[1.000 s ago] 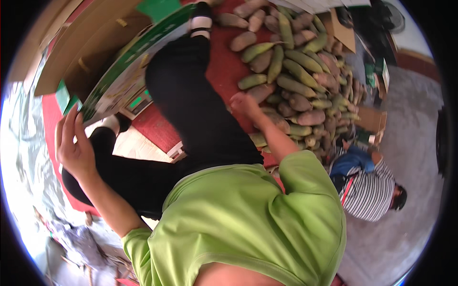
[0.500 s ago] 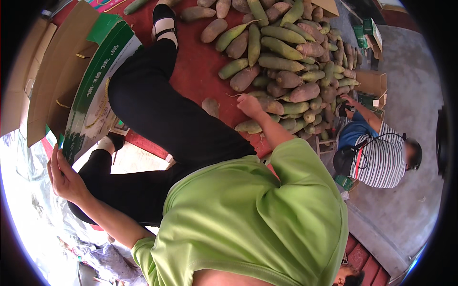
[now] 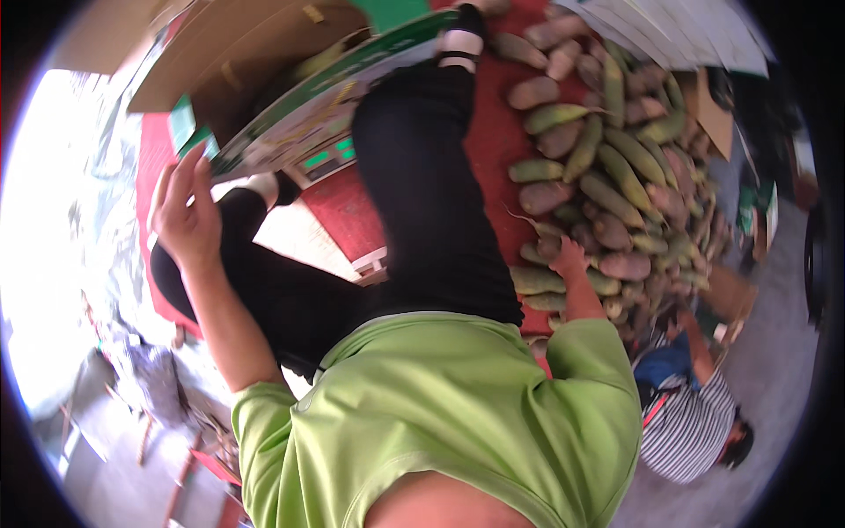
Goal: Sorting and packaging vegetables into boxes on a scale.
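Note:
My left hand (image 3: 187,211) is raised beside the near corner of an open green and white carton (image 3: 290,123), next to its small green flap (image 3: 182,123). Its fingers are apart, and nothing shows in them. A greenish shape, partly hidden by the wall, lies inside the carton. My right hand (image 3: 570,258) reaches into the near edge of a big radish pile (image 3: 629,180), fingers closed on the end of a brownish-red radish (image 3: 547,247) with a thin root. Long green radishes (image 3: 539,280) lie just beneath that hand.
A scale with a lit green display (image 3: 330,158) stands by the carton, close to my legs. A co-worker in a striped shirt (image 3: 691,431) bends at the pile's right side. Clear plastic sheeting (image 3: 97,220) covers the left; another carton (image 3: 729,295) stands right of the pile.
The view has swung, so the carton and pile appear further right. My left hand has come away from the carton's flap. My right hand has closed on a radish.

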Motion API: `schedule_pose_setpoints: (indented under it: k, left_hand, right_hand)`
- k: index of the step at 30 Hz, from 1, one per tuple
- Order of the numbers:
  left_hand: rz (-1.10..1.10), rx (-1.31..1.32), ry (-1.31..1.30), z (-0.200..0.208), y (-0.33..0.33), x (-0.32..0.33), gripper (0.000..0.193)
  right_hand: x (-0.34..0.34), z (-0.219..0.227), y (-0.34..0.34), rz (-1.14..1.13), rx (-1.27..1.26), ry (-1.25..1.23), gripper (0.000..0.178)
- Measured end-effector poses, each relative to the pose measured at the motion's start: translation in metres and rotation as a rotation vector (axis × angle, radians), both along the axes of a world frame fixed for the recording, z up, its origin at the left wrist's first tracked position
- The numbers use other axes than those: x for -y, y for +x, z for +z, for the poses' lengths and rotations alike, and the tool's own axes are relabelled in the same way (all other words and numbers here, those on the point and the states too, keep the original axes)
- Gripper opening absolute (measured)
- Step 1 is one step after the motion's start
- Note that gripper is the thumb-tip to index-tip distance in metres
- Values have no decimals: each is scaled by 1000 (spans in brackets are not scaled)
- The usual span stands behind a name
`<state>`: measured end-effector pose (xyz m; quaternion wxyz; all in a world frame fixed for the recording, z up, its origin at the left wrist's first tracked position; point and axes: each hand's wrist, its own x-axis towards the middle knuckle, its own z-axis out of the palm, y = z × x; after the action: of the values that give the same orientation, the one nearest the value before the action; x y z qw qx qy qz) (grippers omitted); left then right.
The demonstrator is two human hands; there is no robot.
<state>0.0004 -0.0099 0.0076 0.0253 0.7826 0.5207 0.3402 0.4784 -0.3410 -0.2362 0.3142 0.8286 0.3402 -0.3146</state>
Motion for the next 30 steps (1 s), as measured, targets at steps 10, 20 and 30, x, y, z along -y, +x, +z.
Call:
schedule_pose_setpoints:
  k: [10, 20, 30]
  left_hand:
    - [10, 13, 15, 6, 1, -3, 9]
    - [-143, -184, 101, 17, -6, 1, 16]
    - [-249, -186, 122, 26, -8, 9, 26]
  right_hand:
    - [-2, -4, -19, -43, 33, 16, 87]
    - [-92, 15, -1, -52, -128, 895, 85]
    - [-321, 305, -106, 456, -352, 1427, 68]
